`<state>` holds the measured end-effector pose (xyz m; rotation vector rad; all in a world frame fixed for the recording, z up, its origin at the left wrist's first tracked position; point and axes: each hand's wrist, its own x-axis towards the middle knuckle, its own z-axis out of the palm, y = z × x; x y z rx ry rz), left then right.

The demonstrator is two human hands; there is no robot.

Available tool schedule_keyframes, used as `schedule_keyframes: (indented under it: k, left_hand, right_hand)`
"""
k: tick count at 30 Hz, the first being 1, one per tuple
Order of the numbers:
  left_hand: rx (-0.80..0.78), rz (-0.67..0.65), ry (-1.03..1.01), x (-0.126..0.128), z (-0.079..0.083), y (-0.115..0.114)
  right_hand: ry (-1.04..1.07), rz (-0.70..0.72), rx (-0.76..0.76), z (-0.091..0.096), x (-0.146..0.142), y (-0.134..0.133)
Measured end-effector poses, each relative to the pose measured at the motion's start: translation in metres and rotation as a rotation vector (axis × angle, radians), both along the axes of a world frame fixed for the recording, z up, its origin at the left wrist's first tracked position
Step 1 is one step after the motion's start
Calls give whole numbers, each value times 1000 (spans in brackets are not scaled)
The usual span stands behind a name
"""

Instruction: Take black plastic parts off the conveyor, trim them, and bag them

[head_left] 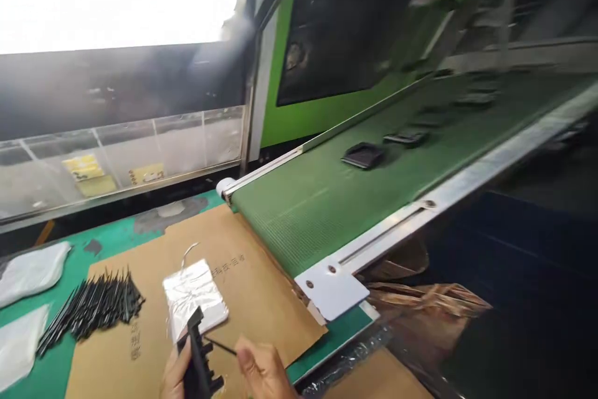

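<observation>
My left hand (175, 375) is closed around a black plastic part (200, 358) with short projections along its right side. Pinched in my right hand (265, 369) is a thin black stick (220, 345), whose far end reaches the plastic part; whether the two touch, I cannot tell. Beyond the left hand, a white square item in clear wrap (195, 293) lies on a cardboard sheet (261, 312). A pile of thin black sticks (105, 304) sits on the left of the cardboard.
A green conveyor belt (299, 218) slopes up to the right, carrying several dark frame-like parts (363, 155). Its metal side rail (397, 225) ends near my right hand. White pouches (35, 271) lie on the green table (311, 358) at left. Brown wrapping (430, 302) sits below the belt.
</observation>
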<state>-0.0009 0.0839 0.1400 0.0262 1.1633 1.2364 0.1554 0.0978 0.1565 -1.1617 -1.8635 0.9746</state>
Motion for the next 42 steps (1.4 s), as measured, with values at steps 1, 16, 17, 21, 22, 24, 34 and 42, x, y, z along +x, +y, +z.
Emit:
schedule_keyframes:
  k: [1, 16, 17, 21, 22, 24, 34, 42]
  left_hand:
    - [9, 15, -33, 1, -1, -1]
    - [21, 54, -125, 8, 11, -14]
    - [14, 69, -126, 8, 12, -13]
    - [-9, 112, -139, 5, 12, -11]
    - [-17, 111, -145, 4, 11, -10]
    - [-12, 113, -135, 2, 10, -10]
    - [144, 177, 19, 7, 15, -15]
    - [124, 215, 0, 4, 2, -26]
  right_hand:
    - [5, 9, 13, 1, -2, 5]
    - [-195, 275, 517, 4, -20, 29]
    - [-205, 295, 539, 4, -20, 27]
    - [-235, 379, 612, -1, -19, 9]
    - [-243, 401, 625, -2, -18, 3]
    - [-236, 445, 629, -4, -16, -6]
    - [-53, 126, 312, 7, -23, 10]
    - [-163, 118, 288, 0, -20, 10]
